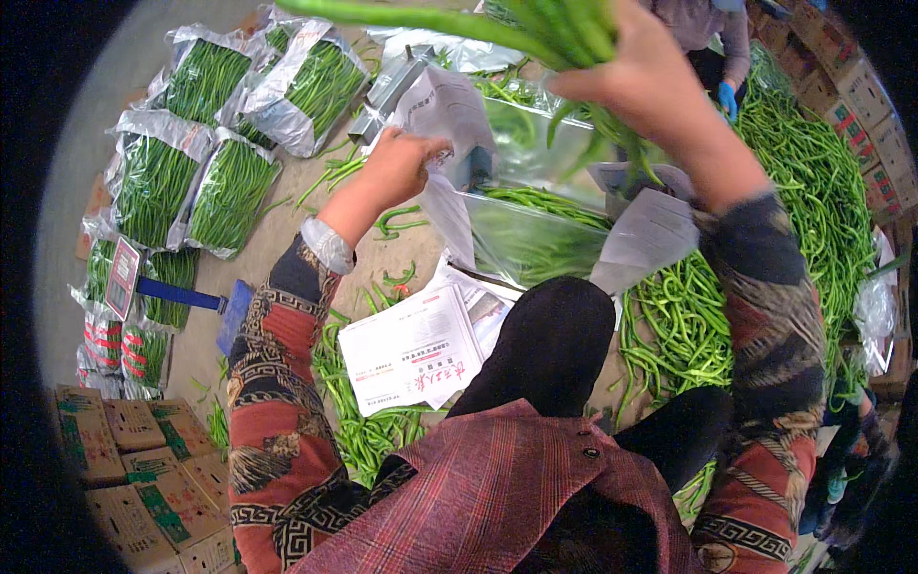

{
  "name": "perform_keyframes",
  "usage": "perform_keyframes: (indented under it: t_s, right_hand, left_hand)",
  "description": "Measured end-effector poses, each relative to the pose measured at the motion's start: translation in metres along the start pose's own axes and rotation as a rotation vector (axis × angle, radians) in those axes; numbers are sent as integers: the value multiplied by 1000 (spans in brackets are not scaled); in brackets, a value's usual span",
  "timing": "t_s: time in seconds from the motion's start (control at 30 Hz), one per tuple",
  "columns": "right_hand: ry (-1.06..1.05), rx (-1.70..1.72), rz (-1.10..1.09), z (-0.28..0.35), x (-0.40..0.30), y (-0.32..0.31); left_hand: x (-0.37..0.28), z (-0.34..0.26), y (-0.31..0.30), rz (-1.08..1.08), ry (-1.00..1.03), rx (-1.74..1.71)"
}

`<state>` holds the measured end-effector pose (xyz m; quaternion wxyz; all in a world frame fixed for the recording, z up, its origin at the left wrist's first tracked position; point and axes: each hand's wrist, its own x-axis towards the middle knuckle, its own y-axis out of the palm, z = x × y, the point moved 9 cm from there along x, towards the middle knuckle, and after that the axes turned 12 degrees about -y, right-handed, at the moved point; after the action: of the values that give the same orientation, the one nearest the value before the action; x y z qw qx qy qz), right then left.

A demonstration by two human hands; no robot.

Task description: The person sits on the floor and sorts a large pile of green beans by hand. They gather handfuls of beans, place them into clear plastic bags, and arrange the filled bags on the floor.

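My right hand [638, 79] grips a bunch of long green peppers [552, 32], raised over the far right of a packing frame and blurred by motion. Below it, a clear plastic liner [531, 229] and newspaper sheets [649, 229] line the frame, with more long green peppers [552, 204] lying inside. My left hand [401, 168] is at the frame's left side, by an upright newspaper sheet [452, 107]. Its fingers are partly curled, and whether they pinch the paper is not clear. A stack of newspapers [412, 351] lies in front of my knee.
Bagged pepper bundles [158, 172] stand at left, near a scale display on a blue post [179, 293]. Cardboard boxes [150, 481] fill the lower left; others [853, 93] line the right. A large loose pepper heap [803, 186] lies right. A co-worker's blue-gloved hand [728, 100] is beyond.
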<state>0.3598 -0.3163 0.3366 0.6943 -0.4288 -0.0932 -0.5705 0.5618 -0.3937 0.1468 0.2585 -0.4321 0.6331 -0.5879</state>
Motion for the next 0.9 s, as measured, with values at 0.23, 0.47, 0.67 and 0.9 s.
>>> perform_keyframes:
  t_s: [0.23,0.47,0.67,0.9]
  right_hand:
    - [99,-291,214,-163,-55,114]
    - [431,-326,496,-249,-146,116]
    - [85,-766,993,-266,-190,140]
    - [334,-808,883,-307,-143,155]
  left_hand:
    - [-22,17,-1,-15,63,116]
    - [-22,3,-5,35,147,197]
    - [-15,1,0,81,150,227]
    - [-14,1,-3,109,180,137]
